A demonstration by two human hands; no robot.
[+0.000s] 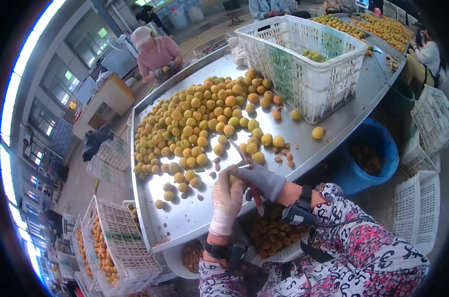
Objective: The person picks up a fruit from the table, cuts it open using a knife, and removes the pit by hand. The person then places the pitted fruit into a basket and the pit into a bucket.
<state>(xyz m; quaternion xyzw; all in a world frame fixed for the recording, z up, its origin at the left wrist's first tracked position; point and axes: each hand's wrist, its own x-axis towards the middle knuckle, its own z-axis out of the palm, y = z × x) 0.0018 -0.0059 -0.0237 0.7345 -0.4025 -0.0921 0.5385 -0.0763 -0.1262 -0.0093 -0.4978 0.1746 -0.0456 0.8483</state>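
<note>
My left hand [227, 198], in a pale glove, is closed around a yellow-green apricot [232, 179], mostly hidden by the fingers. My right hand [263, 181], in a grey glove, grips a red-handled pitting tool [255, 197] whose thin curved metal jaws point up over the table. Both hands meet close together at the near edge of the metal table [153, 210]. Just beyond them spreads a large heap of yellow-green and orange apricots [197, 114]. Several brown pits [279, 159] lie scattered near the tool.
A white plastic crate [308, 69] stands on the table at the right. Below the edge are a crate of cut fruit [274, 232] and a bowl of pits [192, 255]. A blue bin [368, 158] stands right, filled crates [123, 237] left. Another person [157, 54] works across the table.
</note>
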